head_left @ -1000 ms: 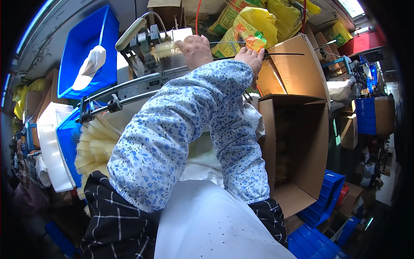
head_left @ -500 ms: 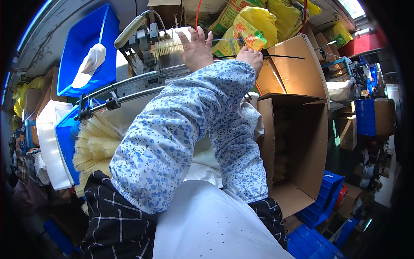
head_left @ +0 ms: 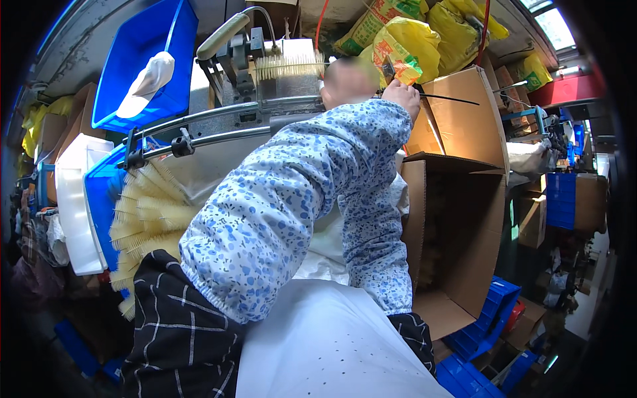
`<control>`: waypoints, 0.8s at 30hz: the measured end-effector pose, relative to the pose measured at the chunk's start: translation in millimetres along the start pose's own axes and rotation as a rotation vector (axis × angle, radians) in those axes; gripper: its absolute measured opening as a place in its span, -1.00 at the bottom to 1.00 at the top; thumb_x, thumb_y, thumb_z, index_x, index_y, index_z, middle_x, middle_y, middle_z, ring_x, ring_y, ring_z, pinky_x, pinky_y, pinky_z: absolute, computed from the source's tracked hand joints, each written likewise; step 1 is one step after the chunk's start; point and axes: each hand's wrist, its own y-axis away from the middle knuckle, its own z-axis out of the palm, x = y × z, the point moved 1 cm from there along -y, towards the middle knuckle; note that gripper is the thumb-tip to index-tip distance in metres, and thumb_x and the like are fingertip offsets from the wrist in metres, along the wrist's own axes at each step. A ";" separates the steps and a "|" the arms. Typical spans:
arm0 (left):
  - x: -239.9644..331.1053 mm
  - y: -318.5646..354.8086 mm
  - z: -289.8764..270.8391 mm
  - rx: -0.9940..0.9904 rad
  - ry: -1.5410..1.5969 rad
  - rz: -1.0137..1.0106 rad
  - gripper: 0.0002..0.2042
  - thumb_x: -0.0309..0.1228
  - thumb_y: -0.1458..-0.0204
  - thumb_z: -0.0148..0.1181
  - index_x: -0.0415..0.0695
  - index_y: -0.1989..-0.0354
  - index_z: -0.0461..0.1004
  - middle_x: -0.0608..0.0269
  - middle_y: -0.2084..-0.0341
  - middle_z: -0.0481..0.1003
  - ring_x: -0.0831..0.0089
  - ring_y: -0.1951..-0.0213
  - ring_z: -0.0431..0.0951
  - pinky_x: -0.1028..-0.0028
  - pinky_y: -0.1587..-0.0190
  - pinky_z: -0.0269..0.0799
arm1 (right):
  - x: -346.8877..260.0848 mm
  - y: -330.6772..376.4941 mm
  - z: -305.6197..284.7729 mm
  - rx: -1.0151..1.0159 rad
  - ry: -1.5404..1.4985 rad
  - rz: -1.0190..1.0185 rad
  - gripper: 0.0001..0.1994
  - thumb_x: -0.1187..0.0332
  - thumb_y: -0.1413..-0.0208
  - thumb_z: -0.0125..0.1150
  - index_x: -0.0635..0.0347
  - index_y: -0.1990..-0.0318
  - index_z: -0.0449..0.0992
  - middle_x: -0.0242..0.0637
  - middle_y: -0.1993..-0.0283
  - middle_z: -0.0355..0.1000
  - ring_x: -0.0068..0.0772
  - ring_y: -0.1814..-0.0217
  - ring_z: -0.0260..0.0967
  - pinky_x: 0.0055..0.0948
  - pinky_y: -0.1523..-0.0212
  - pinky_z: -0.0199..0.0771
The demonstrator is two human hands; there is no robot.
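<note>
My left hand [head_left: 346, 83] is over the machine's right side, but a smear hides its fingers. To its right, my right hand [head_left: 403, 98] has its fingers bent together beside a small dark metal piece [head_left: 388, 67]; what they grip is hidden. A thin black rod [head_left: 451, 99] sticks out to the right of this hand. Left of my hands, a pale bristle brush [head_left: 288, 66] lies across the machine [head_left: 242, 60]. Patterned white-and-blue sleeves cover both forearms.
Pale bristle brushes [head_left: 149, 212] are heaped at the left, below the metal rails [head_left: 212, 126]. Behind them stands a blue bin [head_left: 106, 99] with a white cloth [head_left: 149, 83]. An open cardboard box [head_left: 464, 225] is close on my right. Yellow sacks [head_left: 415, 40] lie at the back.
My left hand has moved right and slightly down, off the area beside the brush. My right hand has shifted slightly right and down. The whole view has shifted a little.
</note>
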 end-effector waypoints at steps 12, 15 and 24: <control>-0.5 3.2 -2.3 -0.020 -0.024 0.007 -0.06 -0.14 0.53 0.40 -0.35 -0.11 0.12 0.20 0.07 0.34 0.40 -0.02 0.30 0.47 -0.05 0.12 | -9.9 1.1 4.3 -0.087 0.039 0.063 -0.36 0.07 0.06 0.10 -0.01 -0.20 0.09 -0.36 -0.15 0.20 -0.33 -0.29 -0.16 -0.15 -0.22 -0.27; -0.9 2.6 -1.5 -0.020 -0.023 0.004 -0.06 -0.14 0.53 0.39 -0.36 -0.11 0.11 0.20 0.07 0.34 0.40 -0.01 0.30 0.48 -0.04 0.13 | -9.0 -0.2 2.3 -0.119 0.024 0.072 -0.36 0.07 0.06 0.09 0.00 -0.20 0.07 -0.35 -0.16 0.18 -0.32 -0.30 -0.17 -0.14 -0.22 -0.28; -1.8 3.6 -2.9 -0.031 -0.014 0.007 -0.08 -0.16 0.53 0.40 -0.34 -0.09 0.13 0.21 0.08 0.34 0.41 -0.01 0.31 0.49 -0.02 0.13 | -12.5 1.2 1.7 -0.021 0.049 0.118 -0.32 0.13 0.11 0.18 0.03 -0.19 0.06 -0.38 -0.12 0.20 -0.34 -0.25 -0.07 -0.15 -0.21 -0.18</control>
